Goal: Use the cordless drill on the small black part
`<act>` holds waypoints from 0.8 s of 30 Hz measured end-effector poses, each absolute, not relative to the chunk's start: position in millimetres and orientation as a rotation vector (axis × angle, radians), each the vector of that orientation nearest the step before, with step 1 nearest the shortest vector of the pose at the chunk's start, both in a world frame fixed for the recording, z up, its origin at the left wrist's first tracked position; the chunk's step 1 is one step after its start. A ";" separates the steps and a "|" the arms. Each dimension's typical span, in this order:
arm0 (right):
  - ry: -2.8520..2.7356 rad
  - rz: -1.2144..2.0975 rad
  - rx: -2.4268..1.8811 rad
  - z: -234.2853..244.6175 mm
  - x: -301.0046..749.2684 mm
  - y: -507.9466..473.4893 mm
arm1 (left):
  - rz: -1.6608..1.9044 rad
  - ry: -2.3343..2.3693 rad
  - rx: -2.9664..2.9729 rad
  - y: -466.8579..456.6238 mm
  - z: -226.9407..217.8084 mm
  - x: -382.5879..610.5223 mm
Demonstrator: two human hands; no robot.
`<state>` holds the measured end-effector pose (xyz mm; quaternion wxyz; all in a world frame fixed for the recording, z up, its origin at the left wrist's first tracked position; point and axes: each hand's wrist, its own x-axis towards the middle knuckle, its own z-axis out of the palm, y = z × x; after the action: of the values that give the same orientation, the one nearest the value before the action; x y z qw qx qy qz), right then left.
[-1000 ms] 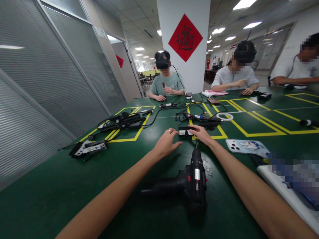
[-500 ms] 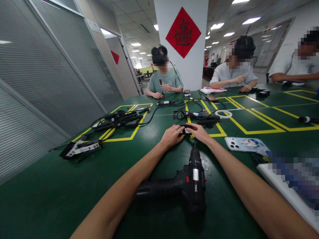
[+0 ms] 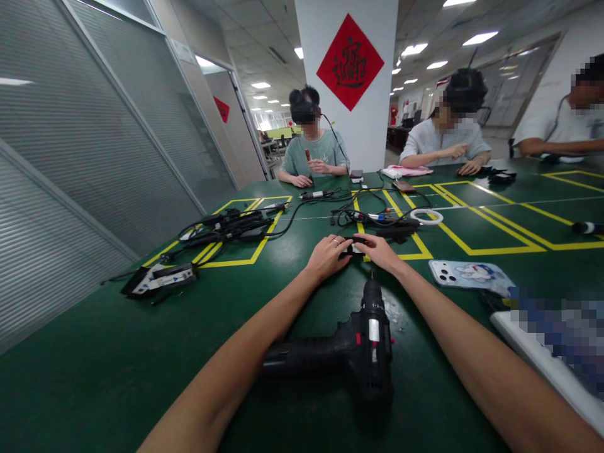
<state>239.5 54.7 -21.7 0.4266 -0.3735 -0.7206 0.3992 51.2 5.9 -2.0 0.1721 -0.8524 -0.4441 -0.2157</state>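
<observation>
My left hand [image 3: 326, 256] and my right hand [image 3: 379, 253] meet at a small black piece with a white patch [image 3: 353, 247], resting on the green table [image 3: 226, 390]. The fingers of both hands close on it from either side and hide part of it, so its kind cannot be made out. A ring shows on a left finger. Between my forearms lies a black cordless drill [image 3: 372, 352] on its side, its bit pointing at my hands. The left forearm covers the end of the drill's handle.
Left stands a heap of black cables [image 3: 231, 226], with a black and white part [image 3: 160, 280] before it. Beyond my hands lie more cables and a white ring [image 3: 426, 217]. Right are a phone [image 3: 472, 275] and a white-edged, blurred object [image 3: 528, 352]. Several people sit opposite.
The whole view has shifted slightly to the right. My hands keep the same hold on the small black piece, and the drill stays in place.
</observation>
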 end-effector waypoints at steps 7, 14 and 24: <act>-1.747 0.997 -0.941 -18.5 237.3 50.0 | -0.719 -1.196 -2.485 7.3 -4.0 49.8; -1.598 0.901 -0.934 -2.1 234.3 46.6 | -0.848 -1.199 -2.405 5.7 -4.2 49.4; -1.676 1.056 -0.857 22.1 183.6 26.5 | -1.008 -1.093 -2.320 1.4 -2.5 48.5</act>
<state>183.6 26.5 22.1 0.4721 -0.3500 -0.6845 0.4313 48.5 1.4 -2.5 0.1919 -0.8263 -0.3894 -0.3589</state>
